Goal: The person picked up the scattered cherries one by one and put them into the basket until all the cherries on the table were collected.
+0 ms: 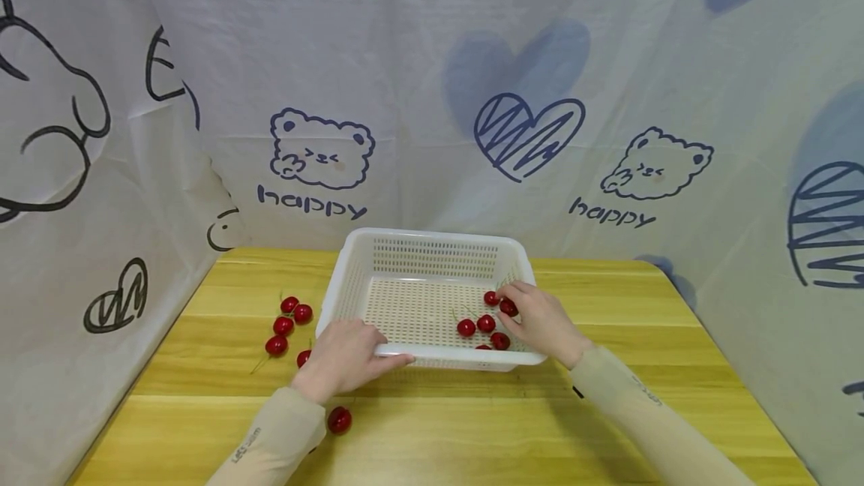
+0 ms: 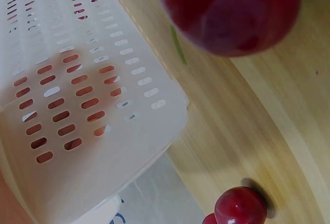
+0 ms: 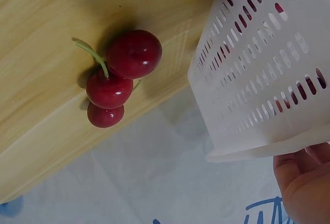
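Table (image 1: 466, 433) of yellow wood, white basket (image 1: 466, 354) toward its far edge.
Left hand (image 1: 344, 355) grips the near left side, fingers over it, thumb along the outside; right hand (image 1: 542, 319) reaches in at the right, fingers and thumb curled round one dark cherry (image 1: 509, 308). More cherries (image 1: 486, 323) sit beside it; loose cherries (image 1: 276, 346) lie left and in front of the basket.

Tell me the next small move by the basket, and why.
Probably brace the basket with the left hand: it grips the near rim, the right hand is at the cherries grouped inside, and those might roll if it tipped.
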`<state>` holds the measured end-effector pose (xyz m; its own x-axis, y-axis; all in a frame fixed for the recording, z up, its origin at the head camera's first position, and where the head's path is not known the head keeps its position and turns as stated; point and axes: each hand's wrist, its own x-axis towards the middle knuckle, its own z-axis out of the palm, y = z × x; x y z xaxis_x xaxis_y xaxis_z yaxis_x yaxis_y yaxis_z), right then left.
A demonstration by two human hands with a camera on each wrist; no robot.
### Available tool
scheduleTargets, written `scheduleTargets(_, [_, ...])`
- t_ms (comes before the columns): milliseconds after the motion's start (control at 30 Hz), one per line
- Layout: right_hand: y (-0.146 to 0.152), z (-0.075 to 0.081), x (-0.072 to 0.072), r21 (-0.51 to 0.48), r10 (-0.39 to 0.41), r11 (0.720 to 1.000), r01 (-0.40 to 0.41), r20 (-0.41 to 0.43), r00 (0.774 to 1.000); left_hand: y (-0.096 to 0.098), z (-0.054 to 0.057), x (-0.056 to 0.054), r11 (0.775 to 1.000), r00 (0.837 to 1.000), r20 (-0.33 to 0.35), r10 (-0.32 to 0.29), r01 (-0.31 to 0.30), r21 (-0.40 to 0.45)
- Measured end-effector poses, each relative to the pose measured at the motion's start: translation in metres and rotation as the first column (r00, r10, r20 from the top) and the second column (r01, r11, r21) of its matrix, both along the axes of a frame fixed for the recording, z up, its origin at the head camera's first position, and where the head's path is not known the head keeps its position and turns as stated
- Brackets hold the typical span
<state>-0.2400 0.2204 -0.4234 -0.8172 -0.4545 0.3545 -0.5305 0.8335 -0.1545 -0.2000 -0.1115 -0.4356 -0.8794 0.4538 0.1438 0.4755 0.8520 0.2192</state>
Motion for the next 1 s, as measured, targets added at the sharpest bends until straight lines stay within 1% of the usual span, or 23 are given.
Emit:
scheduleTargets(333, [0.0007, 0.0009, 0.0004, -0.036, 0.000, 0.999, 0.001, 0.024, 1.000, 0.0006, 0.0005, 0.0000, 1.000, 1.000, 0.001, 0.002, -0.002, -0.004])
scheduleTargets(600, [0.0014, 0.0003, 0.0002, -0.041, 0.006, 0.999, -0.006, 0.011, 1.000, 0.0005, 0.0009, 0.0005, 1.000, 1.000, 0.000, 0.000, 0.000, 0.004])
scheduleTargets(767, [0.0013, 0.0003, 0.0002, -0.054, 0.004, 0.999, -0.003, 0.030, 1.000, 0.0002, 0.0001, 0.0001, 1.000, 1.000, -0.008, 0.003, -0.003, 0.000])
scheduleTargets(1000, [0.0020, 0.0008, 0.0037, -0.089, -0.001, 0.996, 0.004, 0.041, 0.999, -0.0004, 0.0008, 0.0007, 1.000, 1.000, -0.008, 0.001, -0.001, 0.003])
